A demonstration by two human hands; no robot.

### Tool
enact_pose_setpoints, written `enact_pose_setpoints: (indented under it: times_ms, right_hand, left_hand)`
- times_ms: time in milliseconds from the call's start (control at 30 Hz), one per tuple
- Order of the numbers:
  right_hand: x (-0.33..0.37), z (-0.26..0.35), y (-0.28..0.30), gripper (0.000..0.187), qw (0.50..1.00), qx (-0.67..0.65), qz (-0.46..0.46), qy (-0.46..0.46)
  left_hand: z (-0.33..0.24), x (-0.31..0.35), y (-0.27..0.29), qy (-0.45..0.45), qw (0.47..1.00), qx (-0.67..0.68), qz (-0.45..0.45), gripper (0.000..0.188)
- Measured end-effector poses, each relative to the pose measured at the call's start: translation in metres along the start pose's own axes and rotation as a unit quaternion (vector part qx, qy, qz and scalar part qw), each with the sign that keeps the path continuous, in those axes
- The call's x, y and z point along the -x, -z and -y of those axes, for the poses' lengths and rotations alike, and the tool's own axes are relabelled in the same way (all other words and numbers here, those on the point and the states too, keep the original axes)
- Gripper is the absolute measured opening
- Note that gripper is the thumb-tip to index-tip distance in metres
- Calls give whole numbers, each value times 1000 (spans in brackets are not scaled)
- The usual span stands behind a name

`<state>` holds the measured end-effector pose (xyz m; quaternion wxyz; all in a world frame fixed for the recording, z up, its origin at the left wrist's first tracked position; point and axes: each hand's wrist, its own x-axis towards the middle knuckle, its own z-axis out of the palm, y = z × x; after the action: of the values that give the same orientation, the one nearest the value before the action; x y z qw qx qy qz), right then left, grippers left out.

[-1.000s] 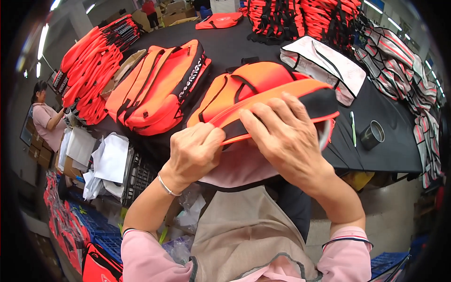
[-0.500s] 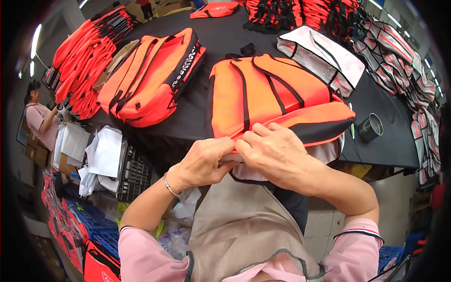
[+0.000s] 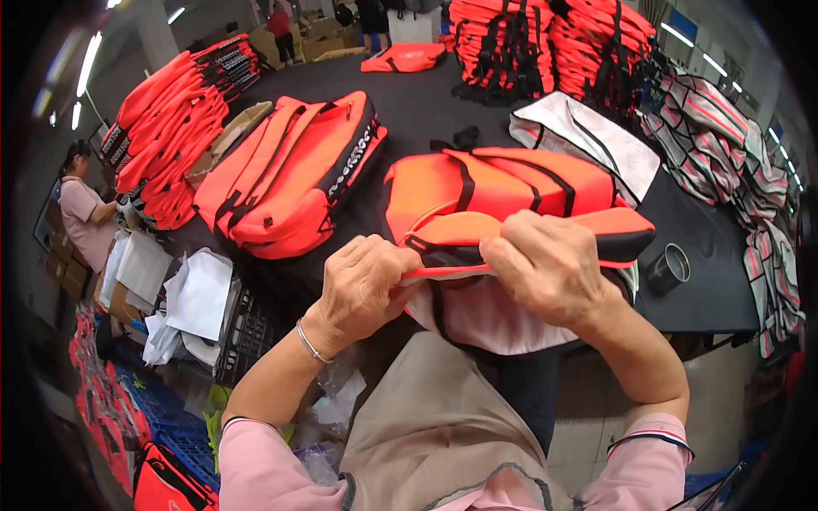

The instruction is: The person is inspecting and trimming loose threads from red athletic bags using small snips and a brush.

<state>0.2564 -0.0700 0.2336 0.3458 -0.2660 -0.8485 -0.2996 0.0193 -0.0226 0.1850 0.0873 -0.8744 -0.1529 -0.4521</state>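
Bag (image 3: 422, 196) only partly orange-side-out.
Left hand (image 3: 362, 281), right hand (image 3: 550, 268): fingers clenched on its rim; pale fabric (image 3: 511, 322) exposed below them.

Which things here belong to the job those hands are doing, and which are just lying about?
Part of the job:
left hand, gripping
right hand, gripping
orange bag, held at its edge
pale fabric below it

Apparently just lying about:
second orange bag, left
dark cup, right
white papers
black crate

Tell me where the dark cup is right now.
Head view, right side: the dark cup is on the black-covered table, just right of the orange backpack that the left hand and right hand hold.
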Motion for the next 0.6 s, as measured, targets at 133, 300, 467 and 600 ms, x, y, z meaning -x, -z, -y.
enact_pose_setpoints:
  times_ms: [133,300,467,600]
  right_hand:
    - [-5,3,4,14,998,25,-52,17]
    - [-9,1,14,17,987,48,-152,30]
    - [-12,0,20,30,992,16,-120,-19]
    - [-23,-9,34,27,986,67,-154,-4]
  left_hand:
    - [8,-24,18,-82,985,-97,-114,17]
    - [7,-50,39,-177,952,-141,-206,28]
    - [-8,-65,50,-149,951,-147,-228,31]
    - [-11,-89,60,-82,956,-103,-262,27]
